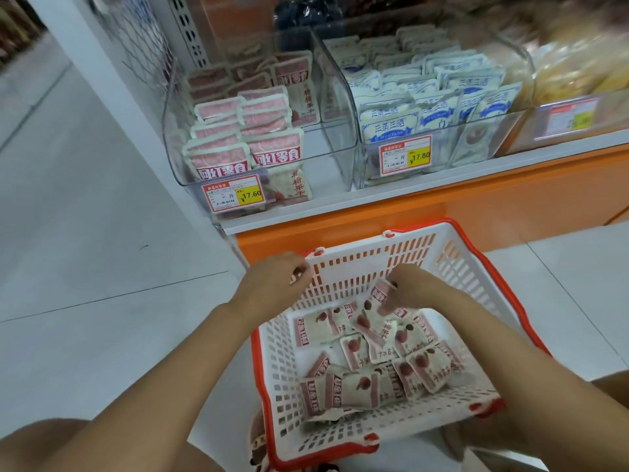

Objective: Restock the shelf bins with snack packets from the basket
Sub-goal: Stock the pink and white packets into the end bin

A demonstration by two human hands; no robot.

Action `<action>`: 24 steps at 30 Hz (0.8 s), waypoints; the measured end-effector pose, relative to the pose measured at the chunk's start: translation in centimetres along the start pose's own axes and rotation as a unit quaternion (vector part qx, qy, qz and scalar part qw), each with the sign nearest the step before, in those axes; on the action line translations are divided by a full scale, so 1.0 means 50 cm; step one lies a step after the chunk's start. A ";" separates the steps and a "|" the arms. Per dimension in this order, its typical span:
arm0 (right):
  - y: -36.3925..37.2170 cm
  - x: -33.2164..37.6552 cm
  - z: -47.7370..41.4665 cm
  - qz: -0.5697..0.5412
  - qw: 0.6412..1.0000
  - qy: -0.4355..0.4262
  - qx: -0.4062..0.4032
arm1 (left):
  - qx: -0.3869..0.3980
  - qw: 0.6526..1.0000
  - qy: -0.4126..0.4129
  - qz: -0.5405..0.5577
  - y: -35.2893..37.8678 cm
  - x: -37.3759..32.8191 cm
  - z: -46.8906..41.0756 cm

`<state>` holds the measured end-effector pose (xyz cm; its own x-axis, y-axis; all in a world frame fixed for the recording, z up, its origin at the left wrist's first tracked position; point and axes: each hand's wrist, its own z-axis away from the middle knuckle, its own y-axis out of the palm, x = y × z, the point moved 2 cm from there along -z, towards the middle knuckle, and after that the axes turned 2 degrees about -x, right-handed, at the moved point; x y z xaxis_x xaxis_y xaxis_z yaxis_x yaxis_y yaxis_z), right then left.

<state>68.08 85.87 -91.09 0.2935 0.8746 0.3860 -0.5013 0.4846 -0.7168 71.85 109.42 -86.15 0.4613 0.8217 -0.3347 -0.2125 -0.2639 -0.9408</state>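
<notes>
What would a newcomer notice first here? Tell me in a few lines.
First, the white basket with its red rim, low in the middle, with red-and-cream packets strewn over its floor. Both hands reach into it: the right hand pinches one packet, the left hand rests at the far rim. Above, clear bins hold red packs on the left and blue packs beside them, each behind a yellow price tag.

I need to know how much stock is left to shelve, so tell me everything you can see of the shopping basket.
The basket is white slotted plastic with an orange-red rim, sitting on the pale floor in front of the orange shelf base. Roughly a dozen red-and-cream snack packets lie loose across its bottom, far from filling it. The left hand rests at its far-left corner; the right hand reaches inside, its grip on one packet.
</notes>
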 end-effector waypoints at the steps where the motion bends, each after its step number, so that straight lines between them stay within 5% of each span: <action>1: -0.042 0.041 0.030 -0.009 0.999 -0.029 -0.029 | -0.042 0.999 0.013 0.012 -0.028 -0.016 0.001; 7: -0.244 0.194 0.199 -0.153 0.946 -0.159 -0.239 | -0.315 0.939 0.088 0.103 -0.158 -0.052 0.012; 12: -0.352 0.250 0.211 -0.215 0.878 -0.181 -0.387 | -0.347 0.934 0.026 0.083 -0.209 -0.013 -0.007; 19: -0.452 0.376 0.067 0.032 0.870 -0.101 -0.481 | -0.319 0.947 0.004 0.043 -0.177 0.040 -0.036; 24: -0.473 0.455 -0.045 0.173 0.867 -0.089 -0.459 | -0.366 0.927 0.008 0.085 -0.159 0.047 -0.047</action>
<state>88.47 94.28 -66.65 0.0839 0.9932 0.0808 0.3483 0.0467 -0.9362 76.64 112.28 -79.58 0.4886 0.7308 -0.4767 0.3548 -0.6655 -0.6567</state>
